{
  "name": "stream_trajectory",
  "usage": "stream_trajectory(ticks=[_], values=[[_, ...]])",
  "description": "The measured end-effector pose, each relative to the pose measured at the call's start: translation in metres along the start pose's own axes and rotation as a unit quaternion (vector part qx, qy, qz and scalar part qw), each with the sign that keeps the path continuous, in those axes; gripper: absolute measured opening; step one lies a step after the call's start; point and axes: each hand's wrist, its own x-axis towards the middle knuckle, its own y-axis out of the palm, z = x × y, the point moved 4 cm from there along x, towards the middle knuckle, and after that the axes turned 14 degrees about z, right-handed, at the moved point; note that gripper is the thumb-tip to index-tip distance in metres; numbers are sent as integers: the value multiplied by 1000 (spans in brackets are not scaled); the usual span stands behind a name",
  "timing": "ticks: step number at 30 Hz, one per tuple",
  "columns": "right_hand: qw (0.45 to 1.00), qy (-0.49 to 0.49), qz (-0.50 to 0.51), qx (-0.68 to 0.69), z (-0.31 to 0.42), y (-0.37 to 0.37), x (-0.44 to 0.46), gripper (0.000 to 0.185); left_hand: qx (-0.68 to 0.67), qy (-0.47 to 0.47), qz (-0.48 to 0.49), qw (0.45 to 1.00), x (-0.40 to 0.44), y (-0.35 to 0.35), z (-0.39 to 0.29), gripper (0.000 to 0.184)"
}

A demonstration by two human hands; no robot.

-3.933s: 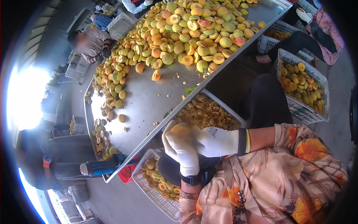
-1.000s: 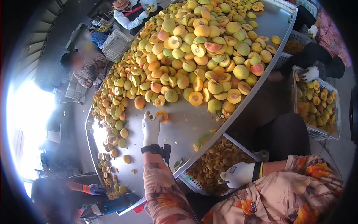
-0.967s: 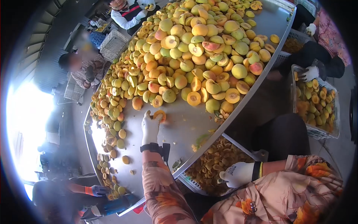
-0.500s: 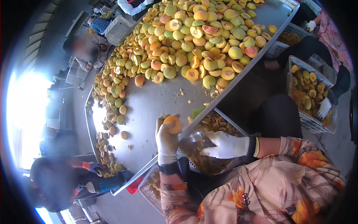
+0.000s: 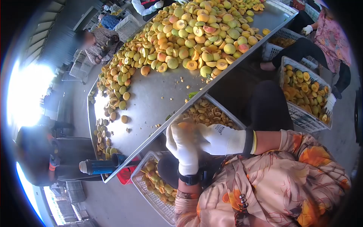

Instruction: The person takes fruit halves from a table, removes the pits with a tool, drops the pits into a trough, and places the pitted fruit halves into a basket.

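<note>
My left hand [image 5: 183,145], in a white glove, is closed around an orange apricot [image 5: 186,126] that shows blurred at the fingertips. Pressed up against it from the right is my right hand [image 5: 223,139], also gloved in white. Its fingers are curled in at the fruit, and whatever they hold is hidden behind the left hand and motion blur. Both hands are over my lap at the near edge of the metal table [image 5: 151,99]. Just beyond them sits a crate [image 5: 227,109] of apricot pieces.
A large heap of whole and halved apricots [image 5: 189,34] covers the table's far side. Below my left wrist stands a white crate [image 5: 141,166] with apricots. At right is another crate of halves [image 5: 298,109], touched by a co-worker's glove [image 5: 330,103]. A blue cylinder [image 5: 100,166] lies near the table corner.
My hands have come together, the left lowering with the apricot and turning toward the right. The co-worker at lower left has drawn an arm back from the table. The view has shifted slightly.
</note>
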Motion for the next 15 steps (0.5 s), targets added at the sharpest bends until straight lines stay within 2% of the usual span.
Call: stream_trajectory(ticks=[5, 13, 15], values=[[997, -53, 2, 52, 6, 11, -6, 27, 12, 43, -51, 998, -11, 8, -14, 47], [980, -139, 41, 133, 9, 12, 2, 25, 34, 69, -25, 997, -3, 6, -21, 45], [970, -189, 29, 150, 10, 8, 6, 24, 29, 64, -9, 998, 1, 5, -21, 45]])
